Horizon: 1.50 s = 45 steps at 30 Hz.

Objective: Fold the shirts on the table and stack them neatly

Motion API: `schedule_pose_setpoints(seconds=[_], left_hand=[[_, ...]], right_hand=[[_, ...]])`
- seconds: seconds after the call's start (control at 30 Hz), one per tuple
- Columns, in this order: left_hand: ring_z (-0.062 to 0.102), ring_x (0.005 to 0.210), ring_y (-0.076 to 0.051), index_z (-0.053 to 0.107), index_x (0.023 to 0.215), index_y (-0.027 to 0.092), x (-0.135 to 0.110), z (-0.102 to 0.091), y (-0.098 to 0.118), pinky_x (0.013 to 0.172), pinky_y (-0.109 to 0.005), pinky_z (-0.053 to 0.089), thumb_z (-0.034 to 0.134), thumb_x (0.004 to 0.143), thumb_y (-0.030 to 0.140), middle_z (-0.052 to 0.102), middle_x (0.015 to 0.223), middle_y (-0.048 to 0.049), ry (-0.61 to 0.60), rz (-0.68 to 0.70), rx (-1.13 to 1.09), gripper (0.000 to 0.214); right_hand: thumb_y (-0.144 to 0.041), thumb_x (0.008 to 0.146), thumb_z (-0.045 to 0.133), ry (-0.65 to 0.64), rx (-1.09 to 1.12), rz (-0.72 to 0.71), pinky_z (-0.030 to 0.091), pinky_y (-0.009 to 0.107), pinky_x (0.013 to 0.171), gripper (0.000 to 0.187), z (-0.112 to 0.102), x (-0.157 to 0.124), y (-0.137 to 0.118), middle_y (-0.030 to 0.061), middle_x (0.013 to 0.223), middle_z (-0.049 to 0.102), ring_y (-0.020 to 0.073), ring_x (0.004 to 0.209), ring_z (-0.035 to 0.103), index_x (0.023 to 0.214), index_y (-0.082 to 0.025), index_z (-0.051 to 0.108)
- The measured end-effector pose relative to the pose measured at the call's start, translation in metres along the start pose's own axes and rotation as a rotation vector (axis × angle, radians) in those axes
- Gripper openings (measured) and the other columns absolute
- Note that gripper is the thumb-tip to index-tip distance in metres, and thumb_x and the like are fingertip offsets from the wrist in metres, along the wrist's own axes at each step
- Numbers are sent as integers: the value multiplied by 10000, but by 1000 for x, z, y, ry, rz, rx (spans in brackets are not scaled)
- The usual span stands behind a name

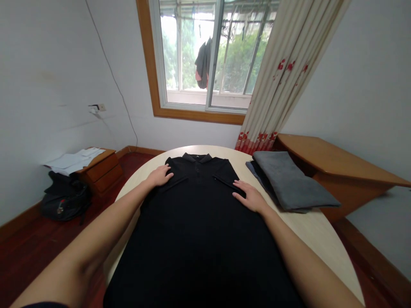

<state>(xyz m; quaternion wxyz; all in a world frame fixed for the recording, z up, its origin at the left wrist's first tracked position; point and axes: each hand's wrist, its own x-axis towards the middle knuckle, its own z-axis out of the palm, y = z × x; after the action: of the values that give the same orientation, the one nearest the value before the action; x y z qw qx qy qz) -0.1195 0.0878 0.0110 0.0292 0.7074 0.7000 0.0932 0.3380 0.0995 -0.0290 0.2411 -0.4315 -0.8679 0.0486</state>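
A black polo shirt (pixel 199 218) lies spread flat, front side up, with its collar at the far side and its body reaching toward me. Its short sleeves are laid inward along the sides. My left hand (pixel 160 175) rests on the left sleeve near the shoulder, fingers stretched out. On the other side, my right hand (pixel 248 195) lies on the edge of the right sleeve with its fingers apart. Neither hand grips the cloth. The shirt's lower hem merges with the dark area at the bottom and cannot be made out.
The shirt lies on a round pale table (pixel 324 239). Folded grey and dark cloths (pixel 289 179) are stacked at its right edge. A wooden desk (pixel 337 158) stands beyond them. On the left are a small drawer cabinet (pixel 104 171) with papers and a black bag (pixel 66 199).
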Motion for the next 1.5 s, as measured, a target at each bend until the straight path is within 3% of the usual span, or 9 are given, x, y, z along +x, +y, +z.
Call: schedule_pose_setpoints(seconds=[0.3,0.43,0.57,0.7,0.83,1.03,1.23,1.4,1.5], left_hand=[[211,1536,-304,365,1560,165,65,22,-10,1197,-479,256,323,984,544,210,1666,-135,-118,-95,52,690],[139,1552,-302,263,1599,174,81,29,-11,1208,-559,188,215,1010,533,130,1686,-114,-115,-113,63,691],[118,1557,-285,234,1609,175,88,30,-12,1219,-541,176,188,1013,527,107,1692,-90,-104,-115,82,693],[107,1555,-320,256,1603,150,82,22,-1,1223,-570,122,204,1009,515,123,1690,-100,-47,-146,133,699],[112,1552,-335,289,1593,130,57,23,21,1225,-567,113,211,1004,514,159,1683,-117,66,-142,185,708],[137,1550,-331,294,1597,193,17,38,36,1207,-579,190,157,980,631,151,1686,-86,-63,-144,74,770],[101,1546,-380,302,1597,228,12,36,38,1202,-603,176,185,958,679,147,1689,-70,-50,-165,42,791],[130,1527,-436,343,1583,262,11,39,39,1192,-608,191,221,945,698,202,1681,-55,-1,-174,29,783],[131,1523,-451,348,1581,265,10,38,39,1191,-608,193,230,939,709,213,1679,-55,2,-181,23,789]], right_hand=[[-514,930,545,-10,10,16,381,518,1174,519,-3,0,-3,124,1449,576,304,1366,518,1341,-211,640],[-524,932,543,-17,9,19,383,512,1173,528,-3,1,-3,116,1457,570,301,1372,511,1349,-211,633],[-534,934,542,-24,4,30,371,528,1178,537,-2,3,-3,102,1473,557,303,1381,501,1370,-229,618],[-541,931,546,-29,9,32,368,536,1177,543,-1,3,-1,94,1488,542,305,1388,492,1384,-247,606],[-547,939,528,-39,3,27,368,531,1176,557,0,3,1,104,1498,530,304,1394,485,1394,-234,595],[-540,940,523,-51,-9,23,362,534,1175,557,-1,3,0,112,1499,527,308,1398,479,1400,-234,591],[-544,945,518,-31,-100,52,360,538,1166,537,0,0,-8,128,1494,530,322,1392,481,1360,-223,633],[-526,998,412,-45,-52,242,418,458,1130,494,2,41,-6,133,1411,608,307,1319,561,1177,-217,754],[-397,947,537,-75,45,415,466,398,1079,339,3,83,4,104,1248,718,288,1211,643,1087,-218,788]])
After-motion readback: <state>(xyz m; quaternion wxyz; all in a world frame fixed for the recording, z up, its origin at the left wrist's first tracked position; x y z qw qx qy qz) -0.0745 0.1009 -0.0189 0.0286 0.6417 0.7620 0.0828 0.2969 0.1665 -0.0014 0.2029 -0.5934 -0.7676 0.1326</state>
